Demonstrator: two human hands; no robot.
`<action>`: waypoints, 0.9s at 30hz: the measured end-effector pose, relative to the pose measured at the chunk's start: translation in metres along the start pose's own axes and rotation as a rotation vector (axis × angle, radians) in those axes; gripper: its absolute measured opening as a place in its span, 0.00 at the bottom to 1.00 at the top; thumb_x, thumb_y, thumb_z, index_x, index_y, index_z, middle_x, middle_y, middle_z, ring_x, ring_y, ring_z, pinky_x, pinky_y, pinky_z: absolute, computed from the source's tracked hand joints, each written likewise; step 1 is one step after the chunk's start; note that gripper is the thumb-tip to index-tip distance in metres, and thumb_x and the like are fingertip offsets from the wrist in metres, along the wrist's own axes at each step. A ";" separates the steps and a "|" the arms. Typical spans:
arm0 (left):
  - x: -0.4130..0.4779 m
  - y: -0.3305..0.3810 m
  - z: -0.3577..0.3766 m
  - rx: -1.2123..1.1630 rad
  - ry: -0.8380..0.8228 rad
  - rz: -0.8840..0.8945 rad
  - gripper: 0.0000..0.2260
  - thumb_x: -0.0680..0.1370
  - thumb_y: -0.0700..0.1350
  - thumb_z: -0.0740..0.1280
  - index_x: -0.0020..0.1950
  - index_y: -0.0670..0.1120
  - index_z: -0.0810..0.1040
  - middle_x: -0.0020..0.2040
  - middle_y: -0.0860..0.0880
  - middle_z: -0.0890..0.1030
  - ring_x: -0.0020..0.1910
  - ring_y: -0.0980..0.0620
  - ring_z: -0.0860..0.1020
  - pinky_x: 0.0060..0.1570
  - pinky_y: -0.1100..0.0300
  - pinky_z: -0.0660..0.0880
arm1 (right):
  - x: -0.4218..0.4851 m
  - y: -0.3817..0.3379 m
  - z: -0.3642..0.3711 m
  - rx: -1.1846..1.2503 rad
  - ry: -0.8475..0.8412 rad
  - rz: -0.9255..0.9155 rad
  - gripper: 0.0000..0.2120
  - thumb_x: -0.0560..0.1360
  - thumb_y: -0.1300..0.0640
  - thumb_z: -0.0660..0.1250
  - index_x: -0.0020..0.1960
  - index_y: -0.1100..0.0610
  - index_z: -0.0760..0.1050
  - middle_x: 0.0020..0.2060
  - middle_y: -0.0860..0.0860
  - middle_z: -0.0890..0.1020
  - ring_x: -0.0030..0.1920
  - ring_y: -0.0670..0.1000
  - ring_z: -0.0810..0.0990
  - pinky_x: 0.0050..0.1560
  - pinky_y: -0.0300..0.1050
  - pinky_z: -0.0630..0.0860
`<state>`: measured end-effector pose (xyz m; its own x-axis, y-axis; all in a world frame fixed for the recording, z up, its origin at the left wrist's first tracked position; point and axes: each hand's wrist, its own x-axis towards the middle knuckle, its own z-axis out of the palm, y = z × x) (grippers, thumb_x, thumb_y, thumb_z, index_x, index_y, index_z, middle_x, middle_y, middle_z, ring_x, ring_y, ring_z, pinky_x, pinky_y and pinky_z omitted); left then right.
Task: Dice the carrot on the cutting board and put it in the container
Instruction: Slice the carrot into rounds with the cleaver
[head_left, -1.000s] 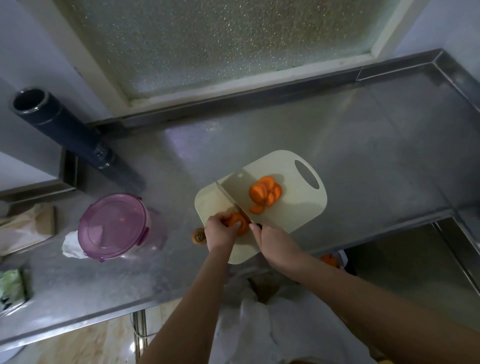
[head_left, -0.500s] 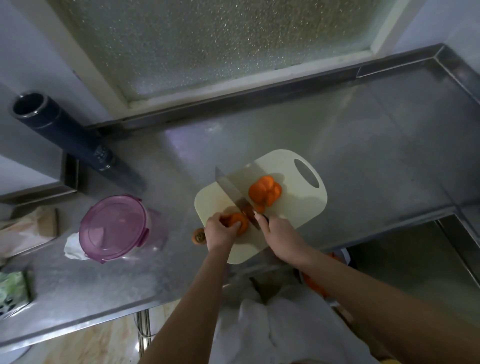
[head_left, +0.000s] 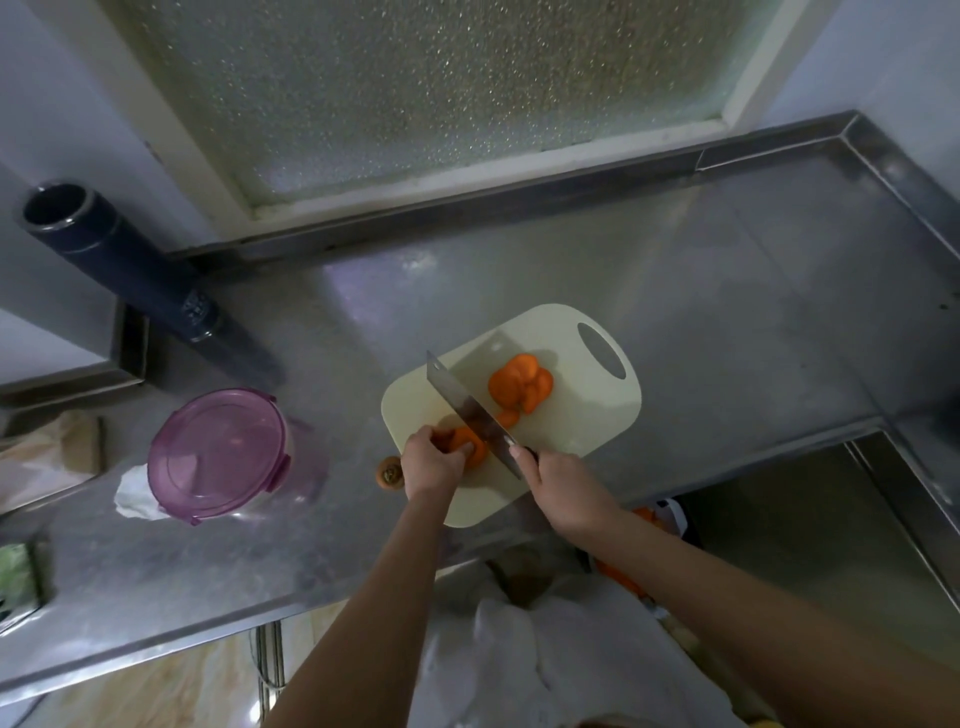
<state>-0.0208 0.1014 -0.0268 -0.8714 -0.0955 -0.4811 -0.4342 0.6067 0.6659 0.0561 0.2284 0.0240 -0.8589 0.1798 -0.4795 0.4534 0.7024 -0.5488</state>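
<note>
Steel counter (head_left: 701, 338) under a frosted window (head_left: 415, 104), and our left hand (head_left: 431, 465) had its fingers curled over the carrot (head_left: 467, 441) on the cutting board (head_left: 582, 415). Our right hand (head_left: 563, 483) gripped the knife (head_left: 470, 410), blade angled just beside those fingertips. Slices (head_left: 519, 387) sat further back, lidded purple container (head_left: 218, 452) off left.

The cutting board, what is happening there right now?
A person is slicing a carrot on the cream cutting board. The left hand holds the carrot down; the right hand grips a cleaver, its blade at the carrot's cut end. Cut slices lie piled further back. The purple-lidded container stands closed at the left.
</note>
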 end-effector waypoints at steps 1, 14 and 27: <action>0.000 0.000 0.000 -0.003 0.002 0.004 0.14 0.71 0.42 0.73 0.55 0.40 0.77 0.53 0.44 0.80 0.52 0.47 0.76 0.49 0.60 0.70 | -0.001 0.000 -0.001 0.002 -0.011 -0.020 0.26 0.82 0.45 0.47 0.51 0.64 0.75 0.44 0.59 0.79 0.48 0.58 0.79 0.44 0.44 0.69; 0.004 -0.001 0.001 -0.005 -0.018 -0.011 0.13 0.71 0.42 0.73 0.54 0.41 0.77 0.53 0.45 0.79 0.50 0.49 0.76 0.47 0.61 0.70 | 0.008 -0.011 0.005 -0.046 -0.014 0.054 0.26 0.82 0.46 0.46 0.50 0.63 0.75 0.41 0.58 0.78 0.49 0.59 0.79 0.47 0.47 0.71; 0.007 -0.005 0.001 0.036 -0.019 0.035 0.13 0.70 0.42 0.72 0.53 0.41 0.78 0.50 0.44 0.80 0.45 0.51 0.75 0.44 0.62 0.69 | 0.021 -0.017 0.027 -0.130 0.018 0.013 0.20 0.81 0.45 0.51 0.53 0.59 0.73 0.50 0.57 0.80 0.51 0.55 0.79 0.46 0.41 0.69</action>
<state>-0.0248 0.0987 -0.0346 -0.8813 -0.0595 -0.4687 -0.3948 0.6377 0.6614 0.0364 0.2016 0.0050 -0.8576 0.2009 -0.4734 0.4311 0.7828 -0.4488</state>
